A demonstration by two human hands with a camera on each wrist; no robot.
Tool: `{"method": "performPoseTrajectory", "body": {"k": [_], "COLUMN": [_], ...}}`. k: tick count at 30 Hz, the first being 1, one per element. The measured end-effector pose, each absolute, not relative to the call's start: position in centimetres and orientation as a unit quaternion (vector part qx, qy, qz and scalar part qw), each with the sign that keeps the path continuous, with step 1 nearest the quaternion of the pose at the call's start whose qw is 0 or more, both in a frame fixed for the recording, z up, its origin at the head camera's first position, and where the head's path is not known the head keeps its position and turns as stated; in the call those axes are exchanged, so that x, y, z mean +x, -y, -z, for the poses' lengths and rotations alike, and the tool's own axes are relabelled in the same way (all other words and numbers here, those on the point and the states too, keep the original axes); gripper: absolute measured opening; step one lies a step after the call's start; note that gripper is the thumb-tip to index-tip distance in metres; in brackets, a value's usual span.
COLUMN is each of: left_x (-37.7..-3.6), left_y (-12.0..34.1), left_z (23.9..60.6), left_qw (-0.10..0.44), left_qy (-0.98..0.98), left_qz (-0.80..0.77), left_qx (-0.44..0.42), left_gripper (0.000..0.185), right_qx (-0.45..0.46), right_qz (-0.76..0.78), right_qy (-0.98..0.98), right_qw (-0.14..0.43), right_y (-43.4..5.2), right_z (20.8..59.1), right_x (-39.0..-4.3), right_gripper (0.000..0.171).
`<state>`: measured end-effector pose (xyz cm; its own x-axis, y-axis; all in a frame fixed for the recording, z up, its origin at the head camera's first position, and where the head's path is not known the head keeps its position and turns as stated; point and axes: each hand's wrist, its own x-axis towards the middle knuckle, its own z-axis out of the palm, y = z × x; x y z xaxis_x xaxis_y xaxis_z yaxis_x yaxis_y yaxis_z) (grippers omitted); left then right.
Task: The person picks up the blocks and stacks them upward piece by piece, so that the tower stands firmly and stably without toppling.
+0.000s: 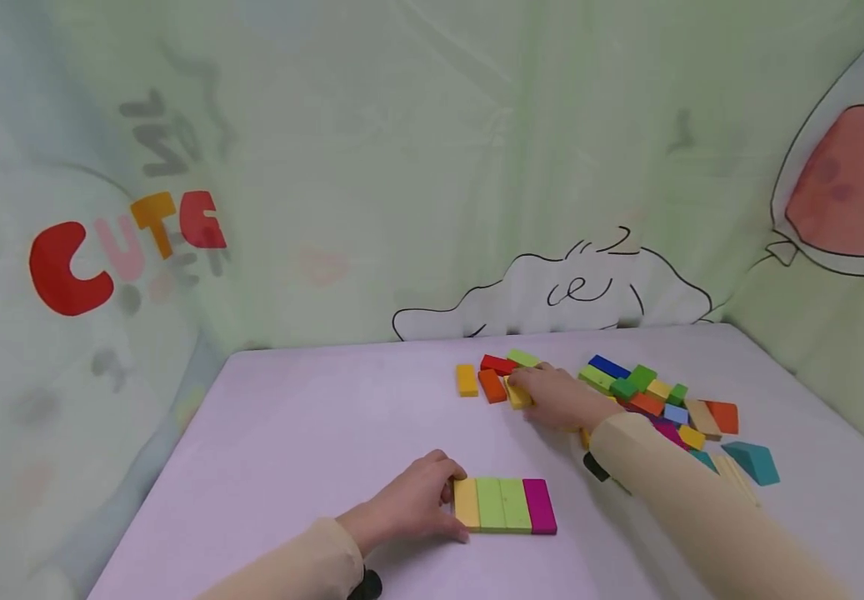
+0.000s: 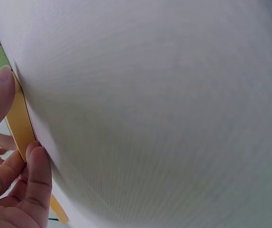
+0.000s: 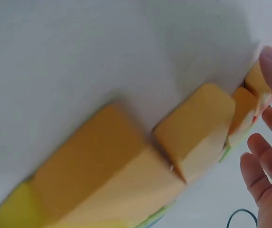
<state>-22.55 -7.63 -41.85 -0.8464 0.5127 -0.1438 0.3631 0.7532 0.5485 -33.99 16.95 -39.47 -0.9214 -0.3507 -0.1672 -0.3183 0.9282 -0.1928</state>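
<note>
My left hand [image 1: 412, 500] pinches the light-orange block [image 1: 466, 505] at the left end of a flat row, thumb at its near end and fingers at its far end. Two light-green blocks [image 1: 502, 505] and a magenta block [image 1: 540, 506] continue that row side by side. In the left wrist view, the same light-orange block [image 2: 19, 118] stretches between thumb and fingertips. My right hand [image 1: 562, 396] reaches over the far blocks, fingertips right at a yellow block [image 1: 517, 393]. From the right wrist, its fingers [image 3: 256, 173] look spread, and the thumb overlaps a yellow-orange block [image 3: 256, 80].
Left of the right hand lie a yellow block [image 1: 466, 380], an orange block [image 1: 491, 386] and a red block [image 1: 497, 364]. A mixed pile of coloured blocks [image 1: 645, 403] spreads beyond the right forearm, with a teal wedge [image 1: 752, 463] at its side. Printed curtains surround the table [image 1: 312, 417].
</note>
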Motion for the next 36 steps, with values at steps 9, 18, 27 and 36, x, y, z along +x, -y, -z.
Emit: {"method": "performPoseTrajectory", "body": {"k": [9,18,27,36], "left_x": [-22.3,-22.3,-22.2,-22.4], "left_y": [7.5,7.5,7.8,7.9], "left_z": [41.3,41.3,41.6,41.8], "left_qw": [0.162,0.159,0.151,0.164], "left_qy": [-0.925,-0.927,-0.923,-0.92], "left_qz": [-0.265,-0.26,-0.277,-0.289], "left_qx": [0.22,0.216,0.219,0.206], "left_gripper": [0.063,0.065,0.071,0.103], "right_qx": [-0.196,-0.235,-0.225,-0.233], "right_qz": [0.041,0.018,0.197,0.234], "right_qy": [-0.976,-0.968,-0.942,-0.923], "right_qw": [0.084,0.082,0.155,0.198], "right_y": [-16.6,-16.1,-17.1,-15.2], "right_z": [39.7,39.8,40.4,40.2], "right_x": [-34.4,-30.0,-28.9,-28.3], "right_gripper": [0.044,0.047,0.032,0.027]}}
